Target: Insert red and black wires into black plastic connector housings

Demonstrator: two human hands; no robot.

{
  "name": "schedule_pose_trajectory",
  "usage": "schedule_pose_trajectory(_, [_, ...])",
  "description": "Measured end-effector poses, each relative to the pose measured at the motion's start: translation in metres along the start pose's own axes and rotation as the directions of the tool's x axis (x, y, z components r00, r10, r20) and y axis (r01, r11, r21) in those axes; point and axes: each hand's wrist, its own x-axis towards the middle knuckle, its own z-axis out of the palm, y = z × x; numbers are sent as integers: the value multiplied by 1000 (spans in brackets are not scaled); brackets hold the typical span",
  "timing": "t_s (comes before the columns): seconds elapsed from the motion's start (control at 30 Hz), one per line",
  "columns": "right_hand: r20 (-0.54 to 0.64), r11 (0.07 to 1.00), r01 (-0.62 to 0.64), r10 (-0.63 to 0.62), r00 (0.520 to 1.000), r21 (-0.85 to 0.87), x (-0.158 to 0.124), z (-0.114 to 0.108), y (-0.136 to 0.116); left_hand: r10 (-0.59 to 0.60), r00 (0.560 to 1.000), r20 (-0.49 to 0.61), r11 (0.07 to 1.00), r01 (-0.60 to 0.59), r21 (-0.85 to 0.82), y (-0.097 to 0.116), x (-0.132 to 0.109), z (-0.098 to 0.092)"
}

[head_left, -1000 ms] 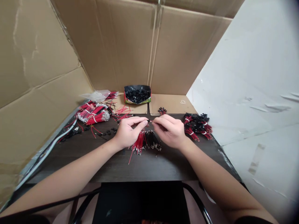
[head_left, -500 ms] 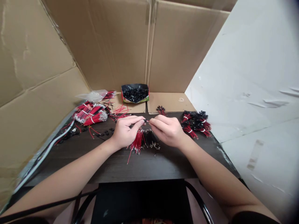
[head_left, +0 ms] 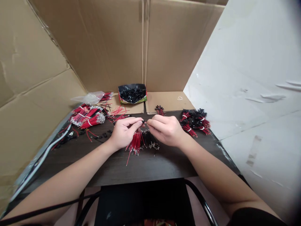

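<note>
Between thumb and forefinger, my left hand pinches a small black connector housing. My right hand faces it, its fingertips closed on a thin red wire that runs up to the housing; the wire's far end is hidden by my fingers. Just below both hands lie a row of loose red wires and, beside it, a row of black wires, both with small metal tips.
An opened packet full of black housings stands at the back on cardboard. Tied red wire bundles lie at left, with a plastic bag behind. Tied bundles with black housings lie at right. Cardboard walls enclose the desk.
The whole view has shifted slightly. My hands stay close together, and the fingertips of my right hand have moved slightly relative to the black housing. The wire piles look the same.
</note>
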Motion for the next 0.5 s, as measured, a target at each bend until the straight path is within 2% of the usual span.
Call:
schedule_pose_trajectory(0.13, [-11, 1000, -21, 22, 1000, 17, 0, 1, -1, 26, 1000, -1, 1000, -26, 14, -1, 0, -1])
schedule_pose_trajectory(0.27, [-34, 990, -90, 94, 995, 104, 1, 4, -3, 138, 990, 19, 985, -139, 102, -4, 0, -3])
schedule_pose_trajectory(0.4, [-77, 985, -110, 121, 990, 135, 1, 7, -5, 325, 946, 16, 926, -322, 199, -9, 1, -2])
schedule_pose_trajectory(0.5, [-81, 988, -109, 118, 990, 108, 0, 8, -6, 425, 905, 6, 870, -410, 274, -12, 1, -2])
